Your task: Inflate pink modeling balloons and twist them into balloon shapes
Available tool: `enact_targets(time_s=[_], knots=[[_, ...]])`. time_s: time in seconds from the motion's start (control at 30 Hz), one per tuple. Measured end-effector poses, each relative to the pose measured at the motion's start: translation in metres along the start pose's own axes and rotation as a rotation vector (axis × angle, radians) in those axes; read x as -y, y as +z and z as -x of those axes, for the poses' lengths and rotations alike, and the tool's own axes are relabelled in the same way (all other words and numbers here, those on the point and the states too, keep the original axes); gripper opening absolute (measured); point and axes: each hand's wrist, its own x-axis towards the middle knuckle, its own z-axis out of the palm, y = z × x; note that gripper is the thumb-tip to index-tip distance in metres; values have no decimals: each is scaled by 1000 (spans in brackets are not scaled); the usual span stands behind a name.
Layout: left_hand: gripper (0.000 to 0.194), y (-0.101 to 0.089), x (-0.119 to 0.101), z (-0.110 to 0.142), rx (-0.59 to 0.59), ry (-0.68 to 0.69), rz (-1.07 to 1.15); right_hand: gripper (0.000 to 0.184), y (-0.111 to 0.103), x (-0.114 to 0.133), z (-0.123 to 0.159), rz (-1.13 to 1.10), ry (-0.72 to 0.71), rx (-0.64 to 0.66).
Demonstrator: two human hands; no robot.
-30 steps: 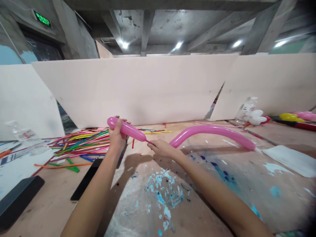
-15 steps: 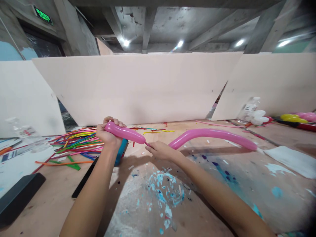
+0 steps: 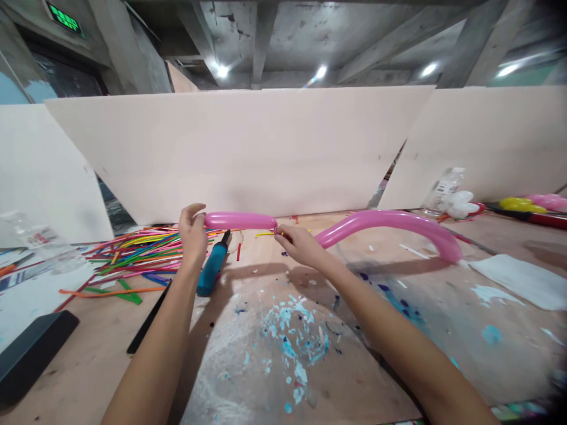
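A long pink balloon (image 3: 385, 221) is twisted into a short segment (image 3: 241, 221) and a long curved part that arches right over the table. My right hand (image 3: 299, 243) pinches the twist between the two parts. My left hand (image 3: 192, 231) holds the short segment's left end with thumb and fingers loosely curved round it. A teal hand pump (image 3: 212, 265) lies on the table just below my left hand.
A heap of several uninflated coloured balloons (image 3: 133, 254) lies at the left. A plastic bottle (image 3: 443, 190), white balloons (image 3: 463, 203) and yellow and pink balloons (image 3: 529, 203) sit at the back right. Dark flat objects (image 3: 33, 354) lie at the near left. Pale boards (image 3: 248, 147) wall the paint-spattered table (image 3: 292, 348).
Both hands have lifted the balloon. The short segment went from tilted to level, and my left hand loosened from a full grip to holding its end. The pump is now uncovered.
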Motion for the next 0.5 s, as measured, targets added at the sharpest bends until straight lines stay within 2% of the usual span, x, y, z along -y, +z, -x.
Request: enact_targets(time_s=[0.07,0.13,0.2,0.27,0.3,0.37,0.43,0.5], knots=[[30,4,-4,9,169,285,-368,19,-2,-2,-1,11,29,-2],[36,11,-8,22,378,464,-560,20,-2,-1,-1,3,34,15],[43,21,-8,35,592,503,-585,20,-2,3,0,-18,7,32],[52,29,-3,46,798,461,-516,19,-2,8,0,-28,-27,35],[53,32,1,49,853,422,-488,19,-3,11,0,-17,-42,31],[43,33,8,51,863,339,-446,19,-6,14,1,62,-53,19],[27,31,12,48,779,276,-431,25,-12,16,3,224,-16,31],[22,25,13,42,681,224,-426,35,-18,19,6,399,79,109]])
